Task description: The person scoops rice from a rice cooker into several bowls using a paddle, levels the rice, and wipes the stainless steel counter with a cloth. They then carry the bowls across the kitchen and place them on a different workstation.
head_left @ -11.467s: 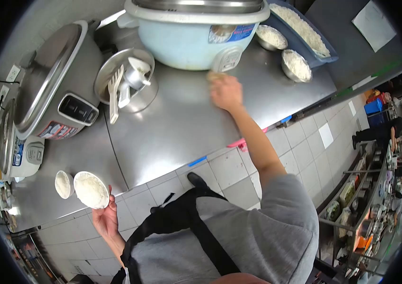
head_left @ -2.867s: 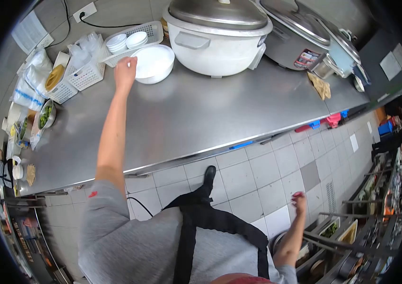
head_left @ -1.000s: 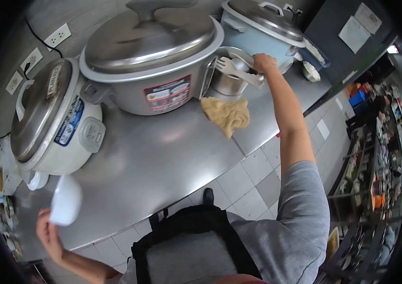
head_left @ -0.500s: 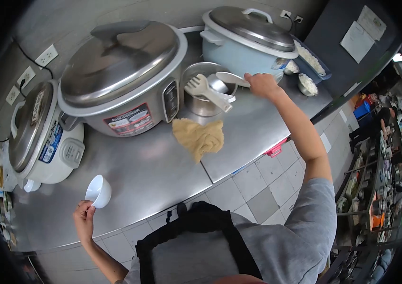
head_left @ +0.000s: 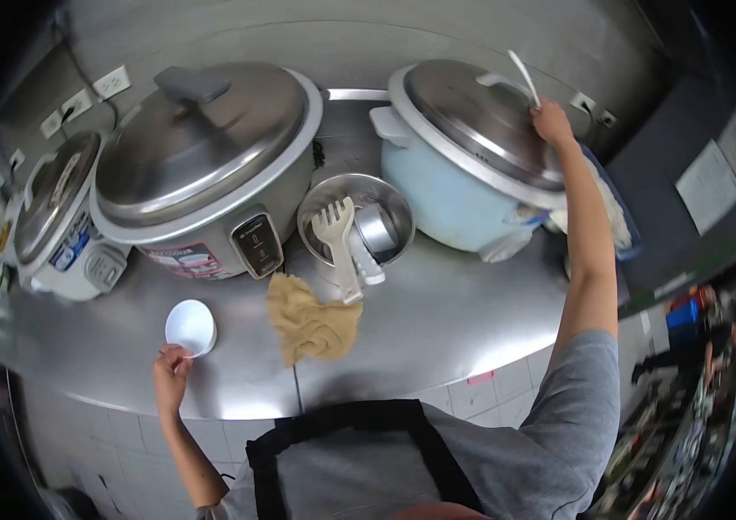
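My left hand (head_left: 170,373) pinches the rim of a small white bowl (head_left: 192,326), tipped so its inside shows, over the front left of the steel counter (head_left: 437,321). My right hand (head_left: 554,126) grips a white rice paddle (head_left: 521,73), its blade pointing up and seen nearly edge-on. That hand is at the right side of the lid (head_left: 450,108) of a light-blue rice cooker (head_left: 441,191), close to the lid's handle. The lid sits on the cooker. Between the cookers, a metal pot (head_left: 309,198) holds a pale fork-ended server (head_left: 339,243) and a metal cup (head_left: 376,227).
A tan cloth (head_left: 316,322) lies crumpled before the pot. A large grey rice cooker (head_left: 203,165) and a smaller white one (head_left: 60,217) stand to the left. At the right, behind my forearm, is a blue tray (head_left: 630,250). A person (head_left: 688,354) stands far right.
My right hand, with the rice paddle, has moved up and right from beside the pot to the blue cooker's lid. The bowl has turned to show more of its inside. The view has shifted.
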A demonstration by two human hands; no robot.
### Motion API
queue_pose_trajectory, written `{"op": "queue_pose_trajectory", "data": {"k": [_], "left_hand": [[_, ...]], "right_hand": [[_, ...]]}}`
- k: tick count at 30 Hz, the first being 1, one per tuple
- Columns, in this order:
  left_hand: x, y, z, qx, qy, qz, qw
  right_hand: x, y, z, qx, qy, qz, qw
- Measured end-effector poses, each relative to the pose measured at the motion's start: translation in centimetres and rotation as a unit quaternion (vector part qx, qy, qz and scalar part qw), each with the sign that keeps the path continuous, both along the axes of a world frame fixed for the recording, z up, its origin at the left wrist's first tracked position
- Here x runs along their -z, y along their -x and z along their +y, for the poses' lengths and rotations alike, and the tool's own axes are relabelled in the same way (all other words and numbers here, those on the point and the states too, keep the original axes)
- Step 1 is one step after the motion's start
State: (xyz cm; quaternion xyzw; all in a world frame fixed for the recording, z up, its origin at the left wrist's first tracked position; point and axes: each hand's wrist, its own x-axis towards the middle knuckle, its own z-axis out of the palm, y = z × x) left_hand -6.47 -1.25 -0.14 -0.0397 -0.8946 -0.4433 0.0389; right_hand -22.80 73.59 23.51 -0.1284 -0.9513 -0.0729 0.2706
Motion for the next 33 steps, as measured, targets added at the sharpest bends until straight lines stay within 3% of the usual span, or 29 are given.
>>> {"op": "queue_pose_trajectory", "data": {"k": [9, 10, 14, 16, 19, 23, 29, 33], "left_hand": [[-1.0, -4.1, 5.3, -0.192, -0.082, 0.049, 0.977], [-0.6, -4.4, 4.9, -0.196, -0.052, 0.043, 0.978], [0.8, -4.8, 4.0, -0.257, -0.191, -0.002, 0.947], [1.9, -4.0, 4.6, -0.289, -0.292, -0.014, 0.912], [5.2, -2.3, 4.9, -0.315, -0.357, 0.007, 0.880], [4.3, -2.0, 5.8, -0.324, -0.360, 0.035, 0.874], [5.5, -2.2, 6.3, -0.315, -0.256, 0.115, 0.907], [4.5, -2.4, 6.4, -0.301, -0.310, 0.089, 0.897]], "right_hand": [[-0.7, 4.1, 3.3, -0.028, -0.075, -0.012, 0.997], [-1.3, 4.0, 3.5, -0.026, -0.083, -0.004, 0.996], [-5.9, 4.6, 2.4, -0.065, -0.070, 0.035, 0.995], [-8.4, 5.4, -0.5, -0.108, -0.081, 0.067, 0.989], [-10.6, 7.5, -7.8, -0.158, -0.073, 0.092, 0.980], [-11.0, 11.2, -20.4, -0.202, -0.044, 0.049, 0.977], [-5.0, 17.8, -32.2, -0.255, -0.002, 0.051, 0.966], [-1.9, 18.3, -33.8, -0.250, 0.064, -0.004, 0.966]]}}
